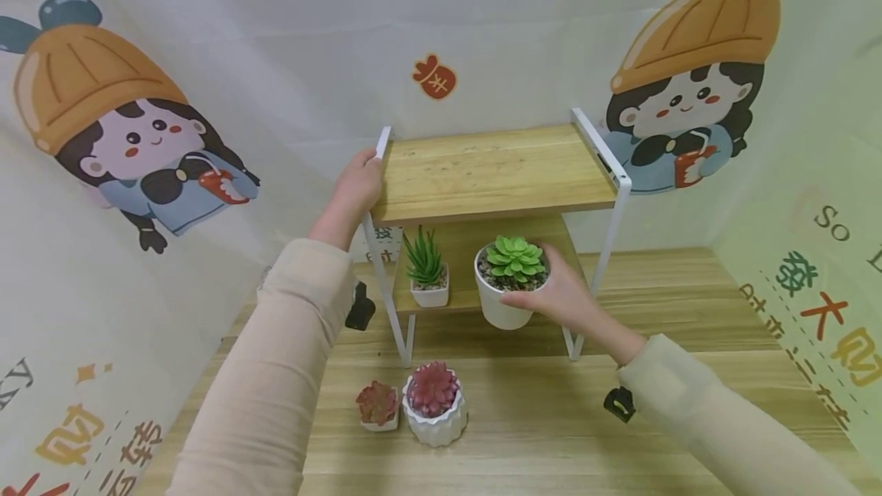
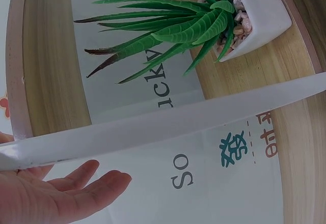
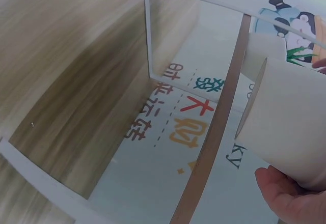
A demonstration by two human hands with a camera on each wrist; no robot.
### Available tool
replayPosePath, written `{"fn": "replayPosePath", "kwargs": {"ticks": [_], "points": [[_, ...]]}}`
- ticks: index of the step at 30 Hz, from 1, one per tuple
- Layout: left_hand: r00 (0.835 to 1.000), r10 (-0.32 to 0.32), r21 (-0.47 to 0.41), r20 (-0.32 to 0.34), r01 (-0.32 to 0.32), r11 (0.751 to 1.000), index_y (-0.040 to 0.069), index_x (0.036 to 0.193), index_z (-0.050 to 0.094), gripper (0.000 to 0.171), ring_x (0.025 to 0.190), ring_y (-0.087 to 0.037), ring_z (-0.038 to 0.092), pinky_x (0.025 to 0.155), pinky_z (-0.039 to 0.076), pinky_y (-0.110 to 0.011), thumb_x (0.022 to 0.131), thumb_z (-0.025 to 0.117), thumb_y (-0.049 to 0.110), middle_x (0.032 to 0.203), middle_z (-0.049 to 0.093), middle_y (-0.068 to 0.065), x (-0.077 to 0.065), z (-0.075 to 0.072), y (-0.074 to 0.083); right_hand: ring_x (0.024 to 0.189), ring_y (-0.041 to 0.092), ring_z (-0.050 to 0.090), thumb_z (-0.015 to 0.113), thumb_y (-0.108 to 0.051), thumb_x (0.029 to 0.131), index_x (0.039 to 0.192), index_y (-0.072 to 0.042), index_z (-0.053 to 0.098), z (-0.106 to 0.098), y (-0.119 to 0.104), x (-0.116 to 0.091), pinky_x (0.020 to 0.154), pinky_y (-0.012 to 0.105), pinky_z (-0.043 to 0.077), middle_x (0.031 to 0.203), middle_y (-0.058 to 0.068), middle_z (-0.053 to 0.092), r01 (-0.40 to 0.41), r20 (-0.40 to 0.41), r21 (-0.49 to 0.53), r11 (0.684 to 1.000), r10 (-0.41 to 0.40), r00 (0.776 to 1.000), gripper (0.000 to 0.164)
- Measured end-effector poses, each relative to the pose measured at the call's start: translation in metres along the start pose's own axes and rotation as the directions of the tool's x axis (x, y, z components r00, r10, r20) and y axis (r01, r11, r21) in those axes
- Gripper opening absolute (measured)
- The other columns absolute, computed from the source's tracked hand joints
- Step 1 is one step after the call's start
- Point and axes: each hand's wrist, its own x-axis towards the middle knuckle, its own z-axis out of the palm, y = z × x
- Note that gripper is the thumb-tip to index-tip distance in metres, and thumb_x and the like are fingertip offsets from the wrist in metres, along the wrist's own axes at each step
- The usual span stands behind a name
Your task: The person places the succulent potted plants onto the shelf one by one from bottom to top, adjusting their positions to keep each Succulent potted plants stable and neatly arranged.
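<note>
My right hand (image 1: 568, 297) grips a round white pot with a green succulent (image 1: 515, 257), thumb at the front and fingers along its side. The white pot (image 3: 290, 119) appears tilted beside the lower shelf's edge in the right wrist view; whether it touches the board I cannot tell. My left hand (image 1: 358, 190) holds the upper left white frame of a two-tier wooden shelf (image 1: 496, 174). In the left wrist view, fingers (image 2: 102, 188) extend past the white bar (image 2: 153, 130). A spiky green plant in a square white pot (image 1: 430, 295) stands on the lower tier's left.
On the wooden table (image 1: 537, 435), in front of the shelf, stand a small reddish succulent (image 1: 377, 404) and a dark-pink succulent in a ribbed white pot (image 1: 436, 423). A printed cloth backdrop (image 1: 310, 60) surrounds the table at the back and sides.
</note>
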Motion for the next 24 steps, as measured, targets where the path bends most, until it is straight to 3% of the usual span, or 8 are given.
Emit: {"fn": "replayPosePath", "kwargs": {"ticks": [13, 20, 24], "points": [[1.000, 0.016, -0.016, -0.005, -0.016, 1.000, 0.020, 0.132, 0.019, 0.043, 0.098, -0.021, 0.039, 0.084, 0.033, -0.038, 0.091, 0.019, 0.030, 0.124, 0.035, -0.006, -0.002, 0.001, 0.001, 0.110, 0.028, 0.037, 0.070, -0.051, 0.053, 0.128, -0.007, 0.023, 0.011, 0.000, 0.029, 0.090, 0.042, 0.031, 0.122, 0.014, 0.037, -0.054, 0.022, 0.004, 0.999, 0.053, 0.998, 0.099], [1.000, 0.025, -0.004, 0.004, -0.025, 1.000, 0.018, 0.133, 0.017, 0.044, 0.112, -0.023, 0.032, 0.091, 0.027, -0.041, 0.091, 0.018, 0.029, 0.133, 0.027, -0.006, -0.001, 0.001, 0.001, 0.111, 0.029, 0.036, 0.069, -0.050, 0.055, 0.129, -0.005, 0.020, 0.013, 0.002, 0.034, 0.090, 0.043, 0.031, 0.124, 0.017, 0.035, -0.072, 0.034, -0.020, 0.997, 0.073, 0.997, 0.100], [1.000, 0.010, -0.029, -0.002, -0.010, 1.000, 0.019, 0.133, 0.018, 0.043, 0.102, -0.022, 0.037, 0.086, 0.032, -0.039, 0.091, 0.019, 0.030, 0.128, 0.032, -0.006, -0.001, 0.001, 0.000, 0.111, 0.029, 0.036, 0.069, -0.052, 0.054, 0.129, -0.005, 0.019, 0.015, 0.001, 0.036, 0.090, 0.043, 0.031, 0.124, 0.017, 0.035, -0.076, 0.043, -0.027, 0.997, 0.077, 0.996, 0.102]]}}
